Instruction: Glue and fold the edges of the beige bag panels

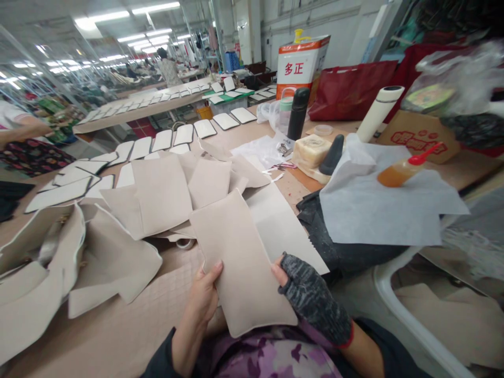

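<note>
A beige rectangular leather-like panel (244, 262) is held up in front of me by its two long edges. Bare, my left hand (205, 294) grips the left edge with the thumb on the front face. On the opposite edge, my right hand (311, 294), in a dark grey fingerless glove, pinches the panel; most of its fingers are hidden behind. Just beyond lie more beige panels (161, 194), loosely piled. A white sheet (281, 226) lies partly under the held panel. Larger folded beige pieces (114, 252) rest at the left.
Rows of white dark-edged pads (163, 140) cover the table's far side. To the right are a black bottle (298, 113), a white thermos (380, 113), a block (311, 149) and an orange glue bottle (409, 167) on paper. A white chair frame (388, 283) stands at right.
</note>
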`<state>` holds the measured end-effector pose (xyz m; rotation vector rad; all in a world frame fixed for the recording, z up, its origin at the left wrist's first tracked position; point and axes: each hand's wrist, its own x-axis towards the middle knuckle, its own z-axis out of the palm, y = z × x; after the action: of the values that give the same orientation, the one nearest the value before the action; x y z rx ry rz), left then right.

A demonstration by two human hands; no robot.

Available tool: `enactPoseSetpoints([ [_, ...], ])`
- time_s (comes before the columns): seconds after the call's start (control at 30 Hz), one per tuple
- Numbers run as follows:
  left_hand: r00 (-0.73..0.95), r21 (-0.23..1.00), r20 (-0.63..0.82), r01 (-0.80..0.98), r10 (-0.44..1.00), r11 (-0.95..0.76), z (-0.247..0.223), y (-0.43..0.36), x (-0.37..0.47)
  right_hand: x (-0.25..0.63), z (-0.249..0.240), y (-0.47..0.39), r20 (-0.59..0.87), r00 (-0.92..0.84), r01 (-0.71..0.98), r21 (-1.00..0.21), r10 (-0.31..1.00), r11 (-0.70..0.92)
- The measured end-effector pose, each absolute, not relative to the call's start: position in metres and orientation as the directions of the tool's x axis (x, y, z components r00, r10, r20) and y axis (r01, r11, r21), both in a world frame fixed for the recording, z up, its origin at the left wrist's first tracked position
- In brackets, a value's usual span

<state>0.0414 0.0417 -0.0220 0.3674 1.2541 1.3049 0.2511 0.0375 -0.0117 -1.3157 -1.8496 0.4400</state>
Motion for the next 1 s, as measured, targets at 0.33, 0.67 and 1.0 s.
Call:
enactPoseSetpoints([
  [0.33,-0.017,0.792,-0.493,-0.422,0.870,0.441,-0.010,0.025,0.060,0.249,0.007,0.087,0.365,0.047,0.711,-0.666,0.930,0.226],
  [0.67,-0.013,0.772,-0.519,-0.436,0.855,0.462,-0.011,0.025,0.065,0.266,0.017,0.105,0.169,0.015,0.319,-0.935,0.985,0.156],
  [1.0,-0.131,0.827,-0.421,-0.462,0.897,0.321,-0.017,0.051,0.064,0.266,-0.039,0.024,0.167,0.081,0.520,-0.848,0.983,0.101],
])
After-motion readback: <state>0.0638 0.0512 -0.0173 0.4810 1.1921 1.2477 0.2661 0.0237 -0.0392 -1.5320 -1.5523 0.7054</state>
